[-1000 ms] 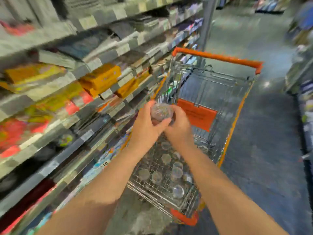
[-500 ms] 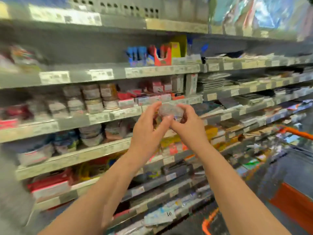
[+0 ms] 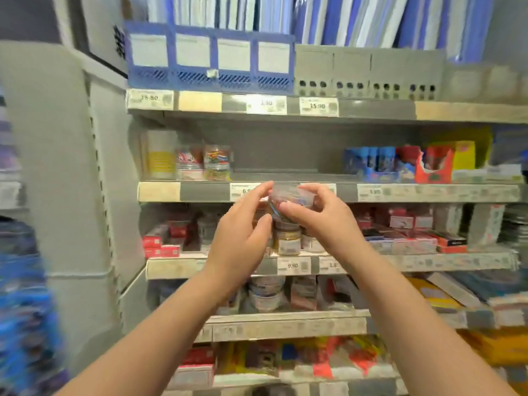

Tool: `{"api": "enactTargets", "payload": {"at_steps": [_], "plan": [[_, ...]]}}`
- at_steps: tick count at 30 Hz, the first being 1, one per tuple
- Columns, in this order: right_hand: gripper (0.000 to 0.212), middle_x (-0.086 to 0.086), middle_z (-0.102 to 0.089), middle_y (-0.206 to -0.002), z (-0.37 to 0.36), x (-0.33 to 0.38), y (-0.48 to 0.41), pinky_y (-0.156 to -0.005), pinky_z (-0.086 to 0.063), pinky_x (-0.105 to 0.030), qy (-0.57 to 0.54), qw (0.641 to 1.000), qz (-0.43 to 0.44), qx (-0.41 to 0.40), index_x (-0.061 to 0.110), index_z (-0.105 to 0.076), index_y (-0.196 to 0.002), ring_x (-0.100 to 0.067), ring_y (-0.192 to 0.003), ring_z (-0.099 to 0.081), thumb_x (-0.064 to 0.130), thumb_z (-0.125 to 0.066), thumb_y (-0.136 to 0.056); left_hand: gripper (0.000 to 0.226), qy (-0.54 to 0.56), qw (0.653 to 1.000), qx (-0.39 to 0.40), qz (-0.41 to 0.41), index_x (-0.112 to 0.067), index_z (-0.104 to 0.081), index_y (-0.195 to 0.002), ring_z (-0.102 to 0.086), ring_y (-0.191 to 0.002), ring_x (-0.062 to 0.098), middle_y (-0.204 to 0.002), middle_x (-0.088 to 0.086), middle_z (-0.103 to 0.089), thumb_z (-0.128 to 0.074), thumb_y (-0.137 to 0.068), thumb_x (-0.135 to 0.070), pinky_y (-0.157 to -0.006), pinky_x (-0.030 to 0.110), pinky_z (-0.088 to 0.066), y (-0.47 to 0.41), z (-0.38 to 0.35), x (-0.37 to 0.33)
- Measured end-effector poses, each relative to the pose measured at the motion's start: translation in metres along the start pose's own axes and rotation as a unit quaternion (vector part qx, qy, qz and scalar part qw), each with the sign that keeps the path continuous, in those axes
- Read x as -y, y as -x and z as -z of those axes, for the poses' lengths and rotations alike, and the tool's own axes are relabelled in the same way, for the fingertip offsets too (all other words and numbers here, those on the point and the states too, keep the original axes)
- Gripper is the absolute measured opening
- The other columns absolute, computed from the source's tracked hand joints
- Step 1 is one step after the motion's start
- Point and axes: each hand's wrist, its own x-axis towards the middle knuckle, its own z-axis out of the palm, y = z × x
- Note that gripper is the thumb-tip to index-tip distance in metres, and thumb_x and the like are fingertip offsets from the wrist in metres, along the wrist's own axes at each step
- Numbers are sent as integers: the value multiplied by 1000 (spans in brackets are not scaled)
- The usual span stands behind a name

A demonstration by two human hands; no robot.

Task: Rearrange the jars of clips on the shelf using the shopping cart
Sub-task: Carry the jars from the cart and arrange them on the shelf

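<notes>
Clear jar [image 3: 288, 200]: transparent plastic, glossy, blurred. Stacked jars [image 3: 217, 162]: same clear glossy plastic, paper labels. Shelf [image 3: 205, 192]: grey, looks like painted metal, matt, smooth. Price tags [image 3: 318, 106]: paper. Blue file boxes [image 3: 210, 61]: moulded plastic, slotted fronts. Red boxes [image 3: 161, 247]: apparently card.

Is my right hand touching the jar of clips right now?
Touching. The head view shows the right hand with thumb and fingers curled round the jar of clips.
</notes>
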Motion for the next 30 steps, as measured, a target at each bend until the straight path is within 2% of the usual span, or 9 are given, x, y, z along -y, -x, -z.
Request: {"api": "enactTargets", "payload": {"at_steps": [5, 10, 15, 18, 21, 23, 25, 28, 30], "plan": [[63, 6, -65, -107, -16, 7, -59, -86, -50, -32, -17, 998, 32, 49, 25, -54, -115, -10, -98, -61, 53, -74, -62, 58, -63, 996, -57, -25, -21, -46, -134, -50, -113, 3, -122, -12, -52, -51, -77, -21, -97, 28, -44, -40, 11, 18], [63, 6, -67, -101, -28, 11, -111, -71, -44, -27, -59, 990, 48, 116, 21, -58, -110, -9, -91, -62, 53, -66, -56, 60, -127, 988, -87, -32, -22, -44, -133, -49, -103, -1, -117, -14, -48, -68, -79, -23, -91, 9, -37, -76, 16, 37], [47, 2, -66, -102, -50, 10, -148, -78, -48, -30, -63, 979, 57, 186, 20, -58, -108, -11, -91, -61, 45, -73, -70, 51, -160, 972, -167, -46, -27, -52, -121, -55, -90, 6, -105, -23, -47, -66, -72, -25, -82, 29, -50, -101, 22, 61], [54, 6, -66, -99, -66, 18, -163, -79, -52, -27, -54, 983, 82, 156, 19, -56, -111, -8, -90, -63, 43, -76, -66, 48, -180, 960, -202, -73, -30, -52, -118, -53, -87, 2, -103, -20, -47, -57, -70, -24, -79, 20, -46, -113, 28, 71], [61, 7, -64, -102, -79, 27, -179, -70, -50, -20, -15, 982, 114, 148, 21, -55, -117, -4, -87, -61, 44, -77, -65, 57, -208, 953, -210, -68, -24, -53, -122, -52, -89, -2, -104, -13, -51, -70, -71, -6, -80, 8, -40, -123, 43, 85], [65, 7, -64, -102, -88, 30, -190, -65, -47, -16, 12, 981, 119, 153, 20, -55, -120, 0, -84, -59, 44, -78, -64, 61, -231, 951, -197, -64, -21, -52, -126, -49, -91, -2, -109, -8, -53, -73, -70, -8, -83, 1, -33, -127, 54, 96], [59, 6, -65, -97, -96, 31, -199, -60, -44, -15, 9, 983, 116, 142, 17, -59, -114, 0, -80, -59, 43, -79, -64, 63, -244, 949, -192, -46, -20, -50, -129, -46, -97, -2, -113, -10, -50, -75, -72, -15, -85, 0, -30, -132, 65, 107], [31, 6, -67, -82, -103, 33, -210, -57, -47, -18, -28, 987, 102, 119, 20, -62, -84, -6, -73, -63, 38, -79, -66, 57, -250, 944, -217, -2, -20, -49, -129, -45, -100, 2, -112, -12, -46, -73, -77, -19, -85, 9, -33, -137, 79, 124], [24, 6, -67, -77, -105, 33, -215, -54, -47, -13, -49, 986, 92, 127, 22, -64, -79, -3, -69, -63, 37, -79, -67, 51, -245, 943, -227, 5, -19, -50, -128, -47, -99, 5, -111, -11, -47, -70, -80, -17, -86, 14, -35, -139, 82, 134]]}}
